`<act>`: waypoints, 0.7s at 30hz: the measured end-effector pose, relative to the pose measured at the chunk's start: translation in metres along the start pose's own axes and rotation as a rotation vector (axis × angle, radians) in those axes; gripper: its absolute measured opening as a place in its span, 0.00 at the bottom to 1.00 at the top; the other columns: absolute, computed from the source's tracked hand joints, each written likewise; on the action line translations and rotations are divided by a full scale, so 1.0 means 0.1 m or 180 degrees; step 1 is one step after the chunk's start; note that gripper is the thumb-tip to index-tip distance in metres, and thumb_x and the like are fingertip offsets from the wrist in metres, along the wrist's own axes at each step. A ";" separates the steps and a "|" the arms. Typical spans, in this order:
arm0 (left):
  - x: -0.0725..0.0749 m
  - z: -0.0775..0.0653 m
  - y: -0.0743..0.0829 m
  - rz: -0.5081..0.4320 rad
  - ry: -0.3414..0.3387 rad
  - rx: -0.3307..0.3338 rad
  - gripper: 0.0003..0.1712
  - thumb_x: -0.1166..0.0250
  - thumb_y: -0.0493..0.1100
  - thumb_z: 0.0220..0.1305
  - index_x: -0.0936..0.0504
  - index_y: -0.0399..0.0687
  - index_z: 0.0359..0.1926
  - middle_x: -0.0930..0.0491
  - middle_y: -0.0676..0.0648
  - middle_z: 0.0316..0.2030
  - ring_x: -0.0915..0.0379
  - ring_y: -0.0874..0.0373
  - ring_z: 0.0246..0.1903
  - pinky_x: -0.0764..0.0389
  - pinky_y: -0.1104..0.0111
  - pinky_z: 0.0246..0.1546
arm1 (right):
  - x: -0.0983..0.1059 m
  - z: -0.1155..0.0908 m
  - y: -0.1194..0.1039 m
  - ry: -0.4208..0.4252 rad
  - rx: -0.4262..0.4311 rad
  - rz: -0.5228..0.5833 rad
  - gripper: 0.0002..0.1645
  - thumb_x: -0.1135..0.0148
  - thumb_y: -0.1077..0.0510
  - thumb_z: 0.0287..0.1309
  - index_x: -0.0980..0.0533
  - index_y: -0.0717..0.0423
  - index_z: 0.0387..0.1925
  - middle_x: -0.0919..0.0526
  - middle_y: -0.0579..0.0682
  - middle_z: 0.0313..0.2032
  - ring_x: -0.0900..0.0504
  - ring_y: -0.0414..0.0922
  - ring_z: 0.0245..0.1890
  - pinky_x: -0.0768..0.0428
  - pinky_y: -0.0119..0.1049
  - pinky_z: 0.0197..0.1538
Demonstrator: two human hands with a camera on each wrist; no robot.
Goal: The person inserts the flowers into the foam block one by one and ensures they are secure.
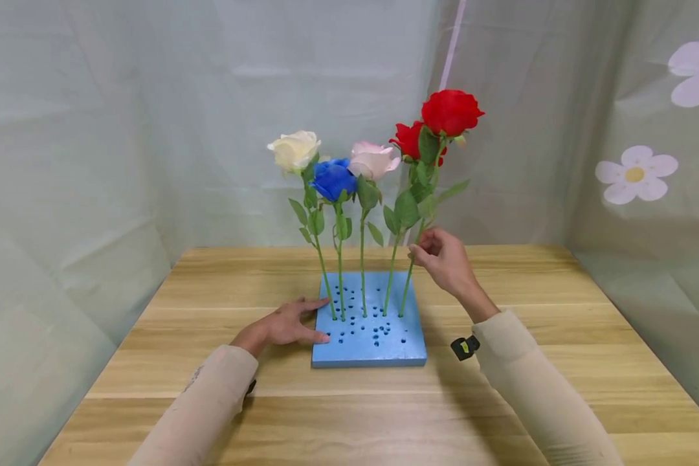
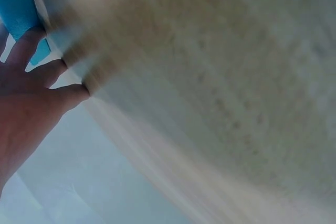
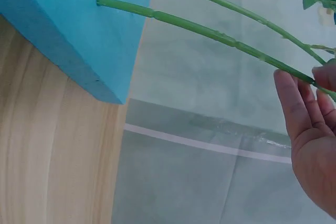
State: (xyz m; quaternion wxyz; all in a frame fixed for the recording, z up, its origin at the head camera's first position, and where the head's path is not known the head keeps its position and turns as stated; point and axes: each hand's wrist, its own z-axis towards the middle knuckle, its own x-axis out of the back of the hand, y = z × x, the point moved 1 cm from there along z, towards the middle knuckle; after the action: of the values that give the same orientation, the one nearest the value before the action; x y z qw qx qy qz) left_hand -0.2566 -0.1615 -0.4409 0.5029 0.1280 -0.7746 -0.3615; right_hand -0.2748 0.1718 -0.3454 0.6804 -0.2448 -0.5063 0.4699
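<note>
A blue foam board [image 1: 355, 349] dotted with holes lies on the table, several artificial roses standing in it. From left to right come a white rose [image 1: 294, 151], a blue rose [image 1: 333, 180], a pink rose [image 1: 374, 160] and two red ones. My right hand [image 1: 445, 262] pinches the stem of the rightmost, taller red rose [image 1: 451, 112]; the right wrist view shows that green stem [image 3: 194, 29] seated in a hole of the board. The other red rose [image 1: 408, 140] is partly behind it. My left hand [image 1: 291, 322] rests with spread fingers against the board's left edge.
The wooden table [image 1: 210, 401] extends around the board on every side. Pale fabric [image 1: 210, 116] hangs behind and at both sides, with printed flowers [image 1: 636, 175] on the right. A black strap [image 1: 465, 347] is at the right wrist.
</note>
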 end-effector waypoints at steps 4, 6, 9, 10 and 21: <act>0.01 0.00 -0.02 0.0005 0.0015 0.0004 0.52 0.24 0.62 0.53 0.38 0.61 0.76 0.50 0.35 0.76 0.65 0.36 0.76 0.51 0.37 0.68 | 0.00 -0.01 0.03 0.0058 -0.0070 -0.0117 0.17 0.36 0.56 0.66 0.25 0.66 0.47 0.16 0.58 0.38 0.16 0.49 0.36 0.21 0.32 0.37; 0.01 0.00 -0.03 0.0007 0.0017 0.0013 0.52 0.24 0.62 0.53 0.38 0.61 0.76 0.49 0.35 0.76 0.65 0.36 0.76 0.51 0.37 0.69 | 0.01 -0.01 0.04 0.0054 -0.0102 -0.0150 0.20 0.35 0.54 0.66 0.24 0.66 0.49 0.16 0.59 0.39 0.16 0.50 0.37 0.20 0.34 0.38; 0.01 0.01 -0.04 0.0029 0.0006 0.0002 0.53 0.24 0.62 0.53 0.38 0.61 0.76 0.48 0.36 0.76 0.65 0.36 0.76 0.52 0.37 0.69 | 0.02 -0.02 0.05 0.0048 -0.0134 -0.0215 0.23 0.35 0.53 0.66 0.24 0.68 0.53 0.16 0.59 0.41 0.17 0.51 0.39 0.19 0.39 0.41; 0.01 0.01 -0.04 0.0045 0.0002 -0.0006 0.53 0.25 0.62 0.53 0.38 0.60 0.76 0.48 0.37 0.76 0.65 0.36 0.76 0.51 0.37 0.69 | 0.03 -0.02 0.06 0.0043 -0.0145 -0.0229 0.24 0.35 0.53 0.66 0.25 0.69 0.54 0.16 0.60 0.42 0.17 0.52 0.41 0.19 0.40 0.42; 0.05 -0.02 -0.01 0.0077 0.0030 -0.0149 0.55 0.27 0.63 0.55 0.44 0.58 0.78 0.45 0.41 0.76 0.54 0.40 0.75 0.47 0.43 0.70 | 0.12 -0.09 0.15 -0.0142 -0.0145 -0.0370 0.29 0.36 0.50 0.67 0.26 0.66 0.60 0.16 0.61 0.48 0.17 0.55 0.49 0.19 0.50 0.49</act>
State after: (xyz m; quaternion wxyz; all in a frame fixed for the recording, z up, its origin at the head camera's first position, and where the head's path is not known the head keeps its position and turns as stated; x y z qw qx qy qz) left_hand -0.2575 -0.1651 -0.4378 0.5137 0.1085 -0.7650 -0.3729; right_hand -0.2717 0.1906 -0.3551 0.6893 -0.2199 -0.5453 0.4232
